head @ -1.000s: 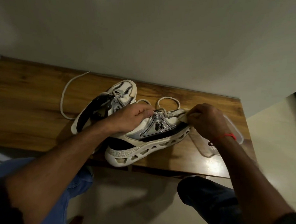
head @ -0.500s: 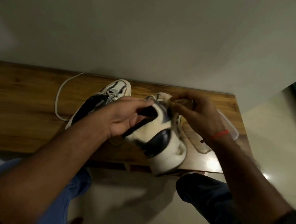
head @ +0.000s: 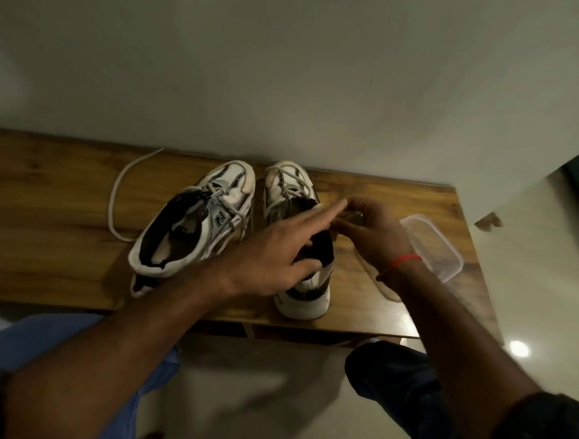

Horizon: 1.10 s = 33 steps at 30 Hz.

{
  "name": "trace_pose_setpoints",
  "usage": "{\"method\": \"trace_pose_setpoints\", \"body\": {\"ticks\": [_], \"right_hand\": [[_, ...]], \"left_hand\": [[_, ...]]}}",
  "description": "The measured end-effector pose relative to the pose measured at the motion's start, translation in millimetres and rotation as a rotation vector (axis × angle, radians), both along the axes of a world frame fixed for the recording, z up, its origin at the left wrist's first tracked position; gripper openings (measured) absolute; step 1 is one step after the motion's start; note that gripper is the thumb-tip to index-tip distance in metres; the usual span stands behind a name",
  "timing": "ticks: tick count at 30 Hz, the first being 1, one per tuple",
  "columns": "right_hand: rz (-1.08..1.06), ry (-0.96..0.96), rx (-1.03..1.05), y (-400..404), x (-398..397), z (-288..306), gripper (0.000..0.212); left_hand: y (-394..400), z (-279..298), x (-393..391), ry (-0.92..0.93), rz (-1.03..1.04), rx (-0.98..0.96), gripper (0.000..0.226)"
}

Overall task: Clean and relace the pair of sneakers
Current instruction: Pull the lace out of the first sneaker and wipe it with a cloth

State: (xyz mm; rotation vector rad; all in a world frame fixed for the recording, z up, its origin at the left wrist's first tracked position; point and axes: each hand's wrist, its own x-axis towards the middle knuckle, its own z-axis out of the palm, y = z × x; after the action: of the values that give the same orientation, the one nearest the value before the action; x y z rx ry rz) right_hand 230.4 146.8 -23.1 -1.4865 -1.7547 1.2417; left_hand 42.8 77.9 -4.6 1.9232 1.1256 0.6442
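Two white, black and silver sneakers stand side by side on the wooden bench (head: 43, 231), toes toward the wall. The left sneaker (head: 221, 208) leans slightly, and a loose white lace (head: 114, 202) curves on the wood to its left. The right sneaker (head: 305, 300) stands upright with its lace threaded. My left hand (head: 279, 252) hovers over its opening with fingers spread and straight, holding nothing. Just right of that shoe's tongue, my right hand (head: 375, 238) has its fingers curled, pinching a small crumpled bit of cloth (head: 352, 217).
A clear plastic container (head: 443, 262) sits on the bench's right end, behind my right wrist. The wall runs close behind the bench. My knees are under the front edge, and pale floor tiles lie to the right.
The right sneaker was turned from lying on its side to standing upright, heel toward me. My left hand has let go of it and opened. My right hand drew back from the toe.
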Motion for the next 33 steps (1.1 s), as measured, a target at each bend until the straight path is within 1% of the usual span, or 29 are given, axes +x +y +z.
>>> {"method": "trace_pose_setpoints", "body": {"ticks": [2,3,5,6,7,9,10,11,13,14,15,17,19,21,22,25,26,28,30,31,32,33], "right_hand": [[0.0,-0.01,-0.02,0.6,1.2,3.7,0.014],[-0.003,-0.007,-0.033,0.8,1.8,5.0,0.013],[0.0,-0.003,-0.031,0.4,2.2,7.1,0.012],[-0.001,-0.002,-0.028,0.3,2.1,7.4,0.012],[-0.002,-0.004,-0.026,0.8,2.1,7.5,0.012],[0.006,-0.015,-0.015,2.6,2.1,6.2,0.011],[0.005,-0.019,-0.001,3.3,2.4,5.5,0.01],[-0.009,-0.01,0.02,4.2,3.0,5.2,0.011],[-0.097,0.066,0.07,6.5,6.0,8.8,0.016],[-0.158,0.127,0.106,7.1,8.8,15.2,0.014],[-0.224,0.2,0.152,8.2,12.9,22.7,0.012],[-0.351,0.358,0.217,12.9,24.8,35.7,0.014],[-0.434,0.474,0.199,18.3,37.5,39.5,0.015],[-0.488,0.535,0.127,21.4,45.3,37.7,0.016],[-0.511,0.545,0.097,23.1,47.9,36.1,0.016],[-0.516,0.564,0.087,26.1,52.5,35.6,0.013],[-0.503,0.555,0.101,26.4,53.2,35.7,0.013],[-0.45,0.512,0.114,24.1,50.4,33.5,0.014],[-0.351,0.469,0.108,18.3,38.4,28.3,0.02],[-0.296,0.435,0.122,14.6,28.8,24.4,0.024],[-0.236,0.361,0.169,10.9,19.1,20.2,0.027],[-0.172,0.245,0.255,8.0,10.3,15.4,0.029]], "left_hand": [[5.1,-2.8,-17.2,0.2,-0.012,0.119,0.073],[9.2,-4.1,-27.4,0.338,-0.045,0.132,0.068],[15.2,-8.5,-43.7,0.627,-0.159,0.093,0.065],[16.8,-12.7,-47.6,0.722,-0.212,0.066,0.062],[18.0,-17.3,-48.9,0.758,-0.25,0.073,0.055],[19.5,-24.6,-46.6,0.705,-0.253,0.183,0.032],[20.8,-27.7,-44.5,0.647,-0.234,0.275,0.024],[22.2,-28.9,-42.4,0.584,-0.206,0.362,0.021],[23.2,-25.3,-38.8,0.452,-0.124,0.49,0.024],[22.9,-19.8,-37.5,0.402,-0.068,0.555,0.026],[22.7,-13.1,-36.4,0.353,-0.002,0.631,0.027],[19.9,4.6,-31.9,0.241,0.137,0.78,0.029],[12.4,22.6,-21.9,0.177,0.244,0.818,0.035],[4.4,33.7,-5.6,0.169,0.334,0.764,0.039],[1.0,35.4,3.5,0.156,0.372,0.707,0.04],[2.0,18.4,19.1,0.016,0.482,0.454,0.033],[6.0,8.3,19.9,-0.024,0.525,0.352,0.035],[15.0,-14.6,15.9,-0.082,0.613,0.151,0.037],[21.3,-30.1,9.9,-0.158,0.705,0.01,0.034],[23.2,-35.9,6.5,-0.183,0.747,-0.026,0.034],[23.6,-38.9,3.9,-0.182,0.774,-0.036,0.034],[23.5,-40.4,1.4,-0.155,0.787,-0.031,0.035]]}}
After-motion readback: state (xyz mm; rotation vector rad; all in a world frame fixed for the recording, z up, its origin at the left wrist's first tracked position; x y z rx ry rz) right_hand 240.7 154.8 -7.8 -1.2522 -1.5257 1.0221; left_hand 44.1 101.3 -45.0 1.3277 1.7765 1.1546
